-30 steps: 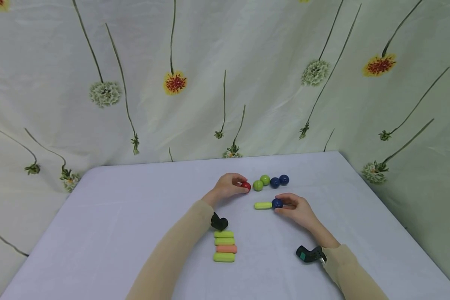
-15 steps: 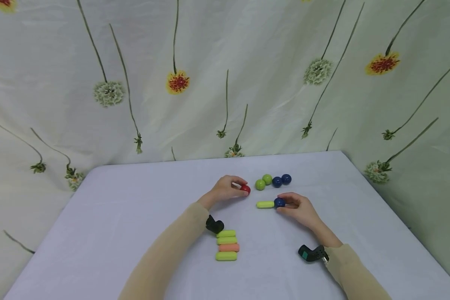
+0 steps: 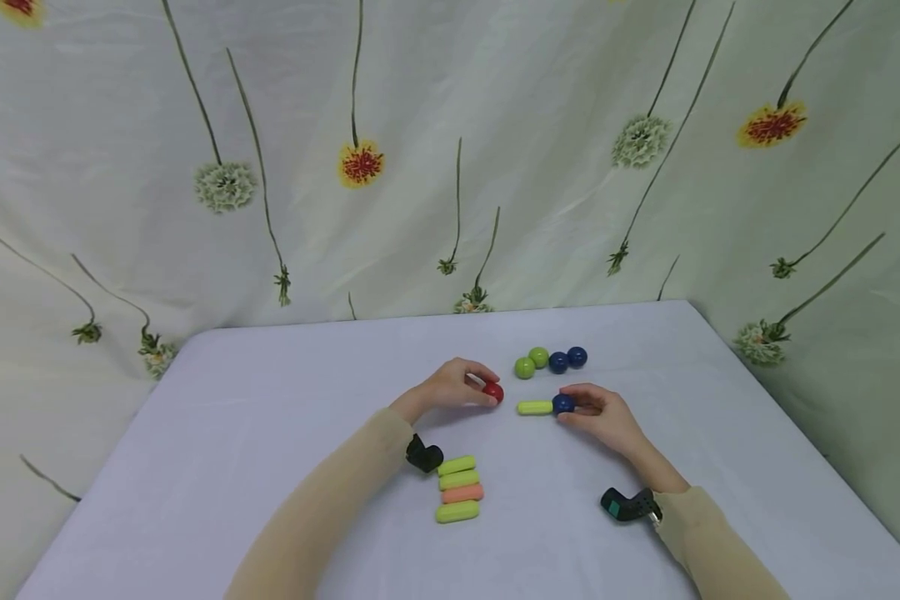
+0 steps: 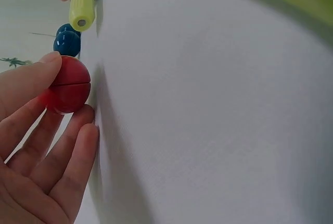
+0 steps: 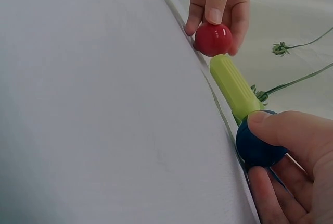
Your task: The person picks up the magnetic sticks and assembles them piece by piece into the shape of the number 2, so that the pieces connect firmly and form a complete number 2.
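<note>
My left hand (image 3: 457, 385) pinches a red ball (image 4: 72, 85) between thumb and fingers, close over the table. A thin seam runs round this ball in the left wrist view. My right hand (image 3: 606, 420) grips a dark blue ball (image 5: 260, 139), thumb on top and fingers beneath. Out of the blue ball's left side sticks a ribbed yellow-green rod (image 3: 535, 407); its free end, with a small round grey spot in the left wrist view, points toward the red ball. A short gap parts rod and red ball in the head view.
Behind the hands lie two green balls (image 3: 525, 367) and two more blue balls (image 3: 558, 362). Nearer the front, several yellow-green rods (image 3: 457, 511) and an orange rod (image 3: 462, 494) lie stacked in a column, beside the left wrist's black camera (image 3: 424, 455). A flowered cloth hangs behind the table.
My left hand has drawn the red ball away from the green balls, toward me and level with the rod. The right hand keeps its grip on the blue ball. The head view has shifted slightly.
</note>
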The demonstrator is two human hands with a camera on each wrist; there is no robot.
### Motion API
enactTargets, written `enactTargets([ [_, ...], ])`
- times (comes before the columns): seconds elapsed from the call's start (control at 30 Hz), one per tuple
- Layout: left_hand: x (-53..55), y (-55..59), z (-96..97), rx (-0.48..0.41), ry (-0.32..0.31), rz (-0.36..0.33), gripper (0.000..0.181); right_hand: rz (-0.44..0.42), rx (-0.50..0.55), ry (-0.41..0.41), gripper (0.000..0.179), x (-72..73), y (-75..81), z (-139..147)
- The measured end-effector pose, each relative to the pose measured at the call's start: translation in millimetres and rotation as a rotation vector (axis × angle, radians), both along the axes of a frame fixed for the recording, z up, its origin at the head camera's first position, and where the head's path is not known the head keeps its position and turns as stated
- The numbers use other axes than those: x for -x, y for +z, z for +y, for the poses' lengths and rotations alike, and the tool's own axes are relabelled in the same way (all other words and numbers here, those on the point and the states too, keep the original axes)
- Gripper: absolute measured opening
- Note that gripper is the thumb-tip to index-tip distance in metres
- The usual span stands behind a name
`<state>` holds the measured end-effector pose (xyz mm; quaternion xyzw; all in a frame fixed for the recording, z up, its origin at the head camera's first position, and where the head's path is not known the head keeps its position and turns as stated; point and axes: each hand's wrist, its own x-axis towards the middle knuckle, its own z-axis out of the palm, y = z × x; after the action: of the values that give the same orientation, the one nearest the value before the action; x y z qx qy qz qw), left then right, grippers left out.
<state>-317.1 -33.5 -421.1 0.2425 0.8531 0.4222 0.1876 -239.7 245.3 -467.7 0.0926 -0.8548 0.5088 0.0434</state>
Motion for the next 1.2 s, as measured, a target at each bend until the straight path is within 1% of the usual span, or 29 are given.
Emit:
enactTargets([
  [0.27,-2.3,3.3,-3.6,0.003,-0.062,-0.026,0.035,-0.008,0.011,0.001,0.043,0.2,-0.2,-1],
  [0.47,-2.6,-1.2,-7.6,-0.018,-0.094,-0.031,0.033,-0.017,0.022,-0.006,0.044,-0.2,-0.3,-1],
  [0.6,-5.3,-4.2,-9.9,-0.041,-0.089,-0.049,0.03,-0.016,0.019,-0.007,0.045,-0.8,-0.3,-2],
  [0.73,-8.9,-4.4,-10.7,-0.056,-0.079,-0.046,0.03,-0.01,0.021,-0.005,0.044,-1.9,0.4,-3],
  [0.83,-10.6,-5.4,-10.7,-0.065,-0.076,-0.045,0.031,-0.02,0.043,0.003,0.044,-3.3,2.4,-6],
  [1.03,-11.0,-10.3,-11.2,-0.084,-0.087,-0.045,0.031,-0.034,0.064,0.02,0.044,-5.4,5.4,-11],
  [1.2,-12.1,-11.7,-13.1,-0.098,-0.088,-0.045,0.031,-0.037,0.069,0.022,0.044,-5.9,6.4,-14],
])
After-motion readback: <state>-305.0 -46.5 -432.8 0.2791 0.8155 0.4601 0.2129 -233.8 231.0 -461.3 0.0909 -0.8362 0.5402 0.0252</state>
